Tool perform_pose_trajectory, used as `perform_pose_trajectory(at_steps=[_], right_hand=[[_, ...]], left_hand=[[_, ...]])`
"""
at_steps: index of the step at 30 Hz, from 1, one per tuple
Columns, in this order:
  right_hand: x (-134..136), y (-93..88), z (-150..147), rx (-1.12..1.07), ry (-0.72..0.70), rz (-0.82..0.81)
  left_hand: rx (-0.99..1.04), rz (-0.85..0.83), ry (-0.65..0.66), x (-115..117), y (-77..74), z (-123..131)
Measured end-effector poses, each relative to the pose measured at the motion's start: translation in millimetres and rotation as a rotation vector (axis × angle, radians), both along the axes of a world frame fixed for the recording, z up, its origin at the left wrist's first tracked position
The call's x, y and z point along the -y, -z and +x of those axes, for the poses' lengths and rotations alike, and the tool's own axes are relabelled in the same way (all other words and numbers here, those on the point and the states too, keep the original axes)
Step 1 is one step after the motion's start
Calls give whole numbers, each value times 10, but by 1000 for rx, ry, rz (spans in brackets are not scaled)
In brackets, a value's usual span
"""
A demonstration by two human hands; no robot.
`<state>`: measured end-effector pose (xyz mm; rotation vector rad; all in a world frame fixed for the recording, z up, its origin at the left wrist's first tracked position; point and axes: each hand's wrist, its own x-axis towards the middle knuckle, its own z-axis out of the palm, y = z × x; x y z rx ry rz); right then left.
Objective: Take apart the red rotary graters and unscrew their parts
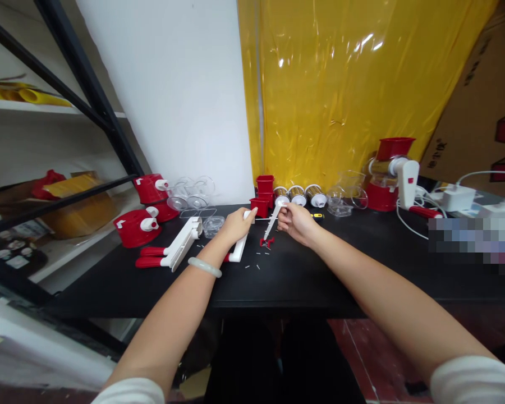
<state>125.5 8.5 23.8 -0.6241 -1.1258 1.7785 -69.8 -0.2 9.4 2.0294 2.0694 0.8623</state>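
My left hand (236, 225) is closed around a white crank handle (238, 248), whose red grip pokes out below my wrist. My right hand (299, 223) pinches a long, narrow white plastic piece (271, 223) by its wide upper end; its thin end points down towards the table. Just under that tip lie small red plastic parts (267, 242). Several small screws (258, 266) are scattered in front of them. Behind the right hand lies a screwdriver with a yellow and black handle (317, 216), its shaft reaching left between my hands.
White crank handles with red grips (185, 244) lie left on the black table (286, 286). Red grinder bases (137, 227), clear plastic parts (191, 193), red hoppers (265, 191) and metal drums (297, 195) line the back. An assembled grinder (385, 179) stands right, near white cables and a charger (458, 197).
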Motion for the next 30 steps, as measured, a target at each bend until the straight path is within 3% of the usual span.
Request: perform_pose_trajectory(at_steps=[7, 11, 14, 17, 20, 24, 30], right_hand=[[0, 123, -73, 48, -62, 10], [-11, 167, -89, 57, -91, 1], [-7, 161, -66, 48, -112, -5], [13, 125, -32, 18, -123, -9], [49, 95, -21, -27, -131, -12], [135, 106, -69, -49, -160, 19], [207, 146, -144, 159, -191, 111]], left_hand=[[-9, -46, -87, -63, 100, 8], [-63, -42, -72, 12, 40, 34], [-48, 189, -20, 192, -124, 135], [-74, 398, 127, 467, -298, 294], [-237, 365, 146, 740, -340, 423], [-383, 349, 53, 970, -216, 437], [-439, 293, -16, 1221, -194, 95]])
